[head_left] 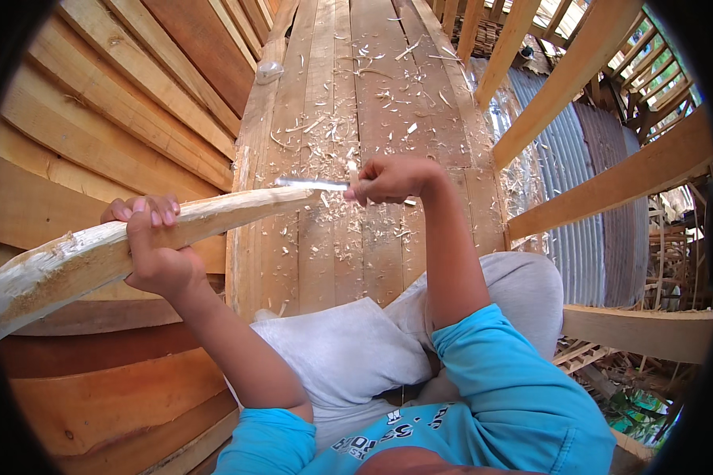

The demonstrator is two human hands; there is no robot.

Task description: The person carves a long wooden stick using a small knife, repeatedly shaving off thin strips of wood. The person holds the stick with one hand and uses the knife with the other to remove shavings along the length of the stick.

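My left hand [152, 237] is wrapped round a long, curved, pale piece of wood [63, 269] that tapers toward the right. Its thick end runs off at the left edge of the picture. In my closed right hand [392, 179] is a knife [309, 184], its bright blade pointing left and lying along the top of the tapered end. My fingers hide most of its handle. A small pale strip of wood [352, 171] stands up beside my right fingers; whether it is a shaving or part of the knife I cannot tell.
Curled wood shavings [317, 131] lie scattered over the plank floor [293, 261]. Slatted boards [111, 103] rise on the left. Slanting wooden posts [602, 186] stand on the right, with corrugated metal sheets [558, 134] beyond. A clear, rounded object [268, 73] sits at the far left.
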